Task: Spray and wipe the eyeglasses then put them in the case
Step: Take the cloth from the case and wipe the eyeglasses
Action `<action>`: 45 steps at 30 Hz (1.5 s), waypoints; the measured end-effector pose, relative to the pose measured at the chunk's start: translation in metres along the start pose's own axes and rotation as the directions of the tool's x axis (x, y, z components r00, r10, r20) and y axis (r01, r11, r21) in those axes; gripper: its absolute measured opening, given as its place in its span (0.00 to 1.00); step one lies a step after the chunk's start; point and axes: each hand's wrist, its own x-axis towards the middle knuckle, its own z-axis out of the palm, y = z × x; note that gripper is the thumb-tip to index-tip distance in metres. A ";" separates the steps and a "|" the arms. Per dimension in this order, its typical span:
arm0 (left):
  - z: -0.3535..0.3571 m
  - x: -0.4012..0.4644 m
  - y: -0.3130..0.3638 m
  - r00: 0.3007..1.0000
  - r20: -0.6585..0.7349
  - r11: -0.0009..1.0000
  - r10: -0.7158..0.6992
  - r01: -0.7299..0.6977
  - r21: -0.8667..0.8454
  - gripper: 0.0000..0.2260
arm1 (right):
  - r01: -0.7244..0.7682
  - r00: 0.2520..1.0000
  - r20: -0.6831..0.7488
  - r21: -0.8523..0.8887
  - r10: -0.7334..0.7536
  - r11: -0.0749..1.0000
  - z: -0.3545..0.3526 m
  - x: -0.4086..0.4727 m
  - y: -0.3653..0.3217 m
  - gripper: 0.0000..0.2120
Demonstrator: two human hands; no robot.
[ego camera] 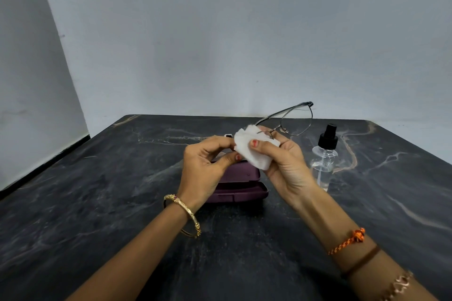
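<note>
Case (241,184) under hands — spray bottle (324,161) beside.

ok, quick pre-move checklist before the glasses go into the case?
1. Eyeglasses held: ok, the right hand pinches one lens through the white cloth, the left hand at the other end.
2. Wiping finished: cannot tell.
3. Temples folded: cannot tell, partly hidden.
4. Case open: not ok, lid looks down.
5. Spray bottle out of the way: ok, upright to the right of the case.
</note>
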 end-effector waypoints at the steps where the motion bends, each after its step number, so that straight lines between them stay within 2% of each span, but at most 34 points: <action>1: 0.000 0.000 -0.001 1.000 -0.001 1.000 0.004 -0.004 0.018 0.10 | 0.008 1.000 0.000 -0.054 -0.008 0.998 -0.001 0.000 -0.001 0.14; 5: 0.000 0.001 0.000 0.999 0.035 1.000 0.005 -0.006 0.027 0.10 | 0.052 0.999 0.018 -0.193 -0.049 0.980 -0.004 0.000 -0.007 0.14; 8: -0.001 0.004 0.000 1.000 0.019 1.000 -0.003 0.003 0.004 0.15 | 0.052 0.999 -0.014 -0.066 -0.053 0.996 -0.003 0.001 -0.009 0.11; 11: -0.001 0.004 -0.001 1.000 0.017 1.000 -0.004 0.004 -0.003 0.15 | 0.033 0.996 -0.087 0.069 -0.027 0.997 -0.002 0.000 -0.006 0.05; 16: 0.002 0.001 -0.003 1.000 -0.008 0.998 0.013 -0.013 -0.054 0.13 | 0.008 0.993 -0.121 0.158 0.011 0.987 0.003 0.000 0.008 0.16; 18: 0.002 0.000 -0.005 1.000 -0.012 0.999 0.017 -0.017 -0.043 0.13 | 0.001 0.993 -0.118 0.119 0.014 0.993 0.001 0.000 0.014 0.16; 22: 0.001 0.001 -0.007 0.999 -0.038 0.999 0.035 -0.035 -0.008 0.16 | 0.059 0.996 -0.063 -0.079 -0.064 0.995 -0.003 0.001 0.013 0.14; 25: -0.001 0.002 -0.007 0.998 -0.055 0.999 0.034 -0.035 -0.022 0.15 | 0.092 0.996 -0.002 -0.181 -0.094 0.979 -0.004 0.001 0.009 0.12; 27: -0.002 0.003 -0.006 0.998 -0.049 0.999 0.041 -0.042 -0.025 0.12 | 0.093 0.996 0.023 -0.229 -0.090 0.969 -0.003 0.000 0.007 0.12; 33: 0.000 0.004 -0.002 0.999 -0.009 0.999 0.041 -0.041 -0.009 0.16 | 0.084 0.996 0.024 -0.320 -0.080 0.944 -0.007 0.001 -0.003 0.15; 39: -0.003 0.007 -0.002 0.998 -0.058 1.000 0.014 -0.015 -0.014 0.13 | 0.012 0.997 -0.071 -0.075 -0.017 0.997 -0.009 0.003 -0.005 0.12; 42: -0.002 0.005 -0.002 0.999 -0.046 1.000 -0.002 0.002 0.000 0.12 | -0.034 0.994 -0.104 0.077 0.042 0.996 -0.007 0.003 -0.004 0.18; 45: -0.001 0.003 -0.004 0.999 -0.031 1.000 0.008 -0.008 0.010 0.13 | -0.038 0.988 -0.139 0.196 0.066 0.980 -0.005 0.002 0.002 0.11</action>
